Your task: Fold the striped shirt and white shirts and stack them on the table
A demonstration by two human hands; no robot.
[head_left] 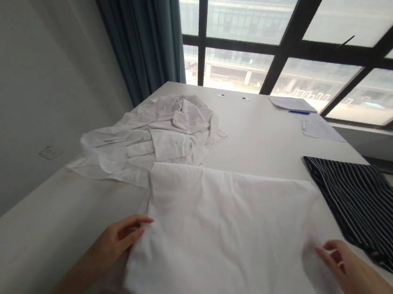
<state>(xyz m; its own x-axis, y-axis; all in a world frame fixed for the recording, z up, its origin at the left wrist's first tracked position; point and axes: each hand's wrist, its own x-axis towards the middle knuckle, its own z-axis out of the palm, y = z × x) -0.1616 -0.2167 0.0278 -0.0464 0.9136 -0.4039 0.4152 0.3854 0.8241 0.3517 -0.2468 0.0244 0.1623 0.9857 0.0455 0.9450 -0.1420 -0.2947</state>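
Observation:
A folded white cloth (229, 234) lies in front of me on the white table, its far edge nearly straight and its surface softly creased. My left hand (118, 237) pinches the cloth's left edge between thumb and fingers. On the opposite side, my right hand (342, 260) has its thumb and fingertips closed on the right edge. The near end of the cloth runs out of the bottom of the view. Just beyond its far left corner is a crumpled heap of thin white garments (170, 130).
A black garment with white stripes (362, 202) lies at the right edge of the white table (253, 143). Papers (321, 127) and a blue pen (299, 112) rest at the far right. A wall and a dark curtain (139, 24) border the left; windows stand beyond.

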